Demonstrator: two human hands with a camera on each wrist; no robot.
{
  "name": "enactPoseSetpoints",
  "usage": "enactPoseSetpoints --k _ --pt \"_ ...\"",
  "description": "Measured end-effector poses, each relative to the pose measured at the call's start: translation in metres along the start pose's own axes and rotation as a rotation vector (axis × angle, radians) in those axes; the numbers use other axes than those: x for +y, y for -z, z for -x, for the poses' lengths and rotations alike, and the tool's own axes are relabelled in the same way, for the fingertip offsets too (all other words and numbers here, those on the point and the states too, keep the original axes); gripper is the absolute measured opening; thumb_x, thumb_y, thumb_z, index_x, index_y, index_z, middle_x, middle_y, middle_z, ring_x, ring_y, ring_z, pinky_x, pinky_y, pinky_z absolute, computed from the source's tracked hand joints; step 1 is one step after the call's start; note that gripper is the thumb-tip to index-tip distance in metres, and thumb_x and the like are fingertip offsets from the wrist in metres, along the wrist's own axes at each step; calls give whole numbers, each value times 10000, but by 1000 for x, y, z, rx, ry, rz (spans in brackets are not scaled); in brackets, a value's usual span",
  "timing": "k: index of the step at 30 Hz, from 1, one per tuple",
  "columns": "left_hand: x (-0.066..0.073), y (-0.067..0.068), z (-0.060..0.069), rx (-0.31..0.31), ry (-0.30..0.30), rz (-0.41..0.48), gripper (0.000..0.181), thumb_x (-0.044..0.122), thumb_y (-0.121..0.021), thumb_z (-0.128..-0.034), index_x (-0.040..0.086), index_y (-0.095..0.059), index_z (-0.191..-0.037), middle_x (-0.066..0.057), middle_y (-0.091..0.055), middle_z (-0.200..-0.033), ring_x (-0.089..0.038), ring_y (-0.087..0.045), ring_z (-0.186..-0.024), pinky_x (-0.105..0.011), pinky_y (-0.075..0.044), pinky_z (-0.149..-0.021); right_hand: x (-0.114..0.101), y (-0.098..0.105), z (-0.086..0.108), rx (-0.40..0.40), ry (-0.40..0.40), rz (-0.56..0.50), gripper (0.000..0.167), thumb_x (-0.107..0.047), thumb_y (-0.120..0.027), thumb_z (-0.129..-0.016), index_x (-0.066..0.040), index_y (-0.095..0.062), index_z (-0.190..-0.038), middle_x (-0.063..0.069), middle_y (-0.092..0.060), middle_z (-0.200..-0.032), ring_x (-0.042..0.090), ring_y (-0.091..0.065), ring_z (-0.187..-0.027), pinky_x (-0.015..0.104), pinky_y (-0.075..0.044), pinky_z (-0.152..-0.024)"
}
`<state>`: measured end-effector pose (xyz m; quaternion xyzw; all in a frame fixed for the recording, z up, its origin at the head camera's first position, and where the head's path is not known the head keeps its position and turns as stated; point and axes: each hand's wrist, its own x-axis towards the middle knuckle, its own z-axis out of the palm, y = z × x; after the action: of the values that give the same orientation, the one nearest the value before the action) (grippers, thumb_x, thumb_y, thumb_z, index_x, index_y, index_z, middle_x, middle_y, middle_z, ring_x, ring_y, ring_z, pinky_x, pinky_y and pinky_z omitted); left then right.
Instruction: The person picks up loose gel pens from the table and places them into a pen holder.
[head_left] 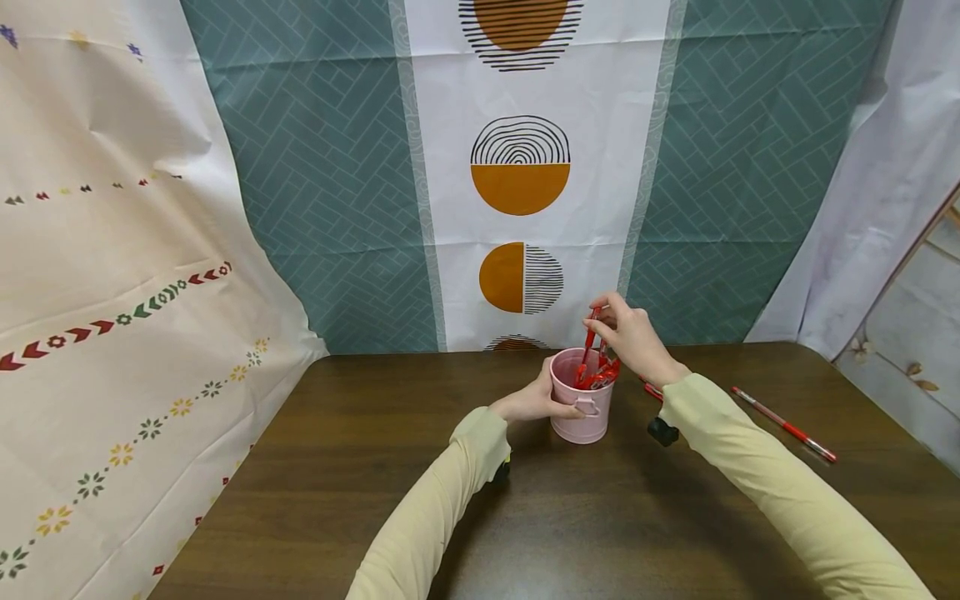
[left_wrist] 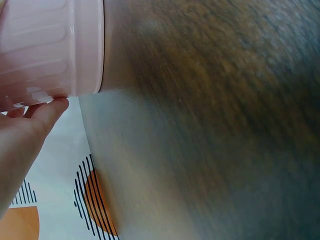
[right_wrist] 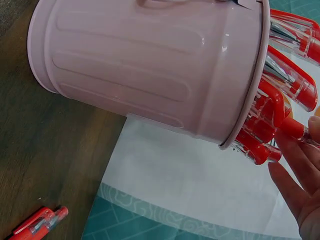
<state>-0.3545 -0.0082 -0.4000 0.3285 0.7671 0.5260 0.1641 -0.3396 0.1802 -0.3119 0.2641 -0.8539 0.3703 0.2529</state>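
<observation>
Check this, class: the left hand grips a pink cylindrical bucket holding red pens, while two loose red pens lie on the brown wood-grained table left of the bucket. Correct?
No: the two loose red pens lie right of the pink cylindrical bucket, as the head view shows.

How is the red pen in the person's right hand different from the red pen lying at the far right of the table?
The held pen stands steeply; the lying pen is flat on the table.
The right hand pinches the held pen, while nothing grips the lying pen.
The held pen points into the pink bucket; the lying pen is outside it.
Both are slim and have red parts.
</observation>
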Motion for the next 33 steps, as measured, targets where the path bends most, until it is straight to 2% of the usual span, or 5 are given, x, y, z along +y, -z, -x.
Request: enactPoseSetpoints --k 4,8,18,27,33 --pt "-1 0 -1 -3 -8 7 854 124 -725 -758 204 -106 -1339 30 -242 -1274 -101 -321 -1132 -312 -292 -948 1 -1 0 4 5 18 273 -52 -655 -825 -38 -470 -1026 152 -636 -889 268 -622 -746 364 -511 -570" --pt "-1 1 0 1 -30 2 874 94 -731 -748 185 -94 -1339 19 -246 -1270 -102 -320 -1137 -294 -291 -948 2 -3 0 -26 -7 31 274 -51 -655 -824 -34 -468 -1023 145 -630 -867 251 -614 -710 346 -510 -554" --pt "-3 0 -2 4 -50 -5 881 74 -731 -747 165 -83 -1337 25 -252 -1260 -91 -329 -1129 -262 -290 -940 5 -7 5 -134 -57 116 243 -64 -667 -819 -42 -494 -988 143 -631 -893 253 -612 -755 377 -507 -643" --pt "-5 1 -2 2 -30 -27 859 115 -739 -746 195 -108 -1323 33 -252 -1253 -88 -327 -1128 -285 -293 -942 11 -9 7 -164 -98 155 224 -82 -674 -818 -52 -514 -972 143 -632 -872 221 -602 -669 349 -509 -587" --pt "-5 1 -2 -3 -33 -19 863 109 -733 -748 200 -100 -1327 42 -248 -1258 -86 -322 -1130 -279 -291 -942 15 -10 9 -204 -122 182 239 -85 -680 -810 -43 -528 -990 127 -625 -855 217 -594 -669 352 -508 -586"
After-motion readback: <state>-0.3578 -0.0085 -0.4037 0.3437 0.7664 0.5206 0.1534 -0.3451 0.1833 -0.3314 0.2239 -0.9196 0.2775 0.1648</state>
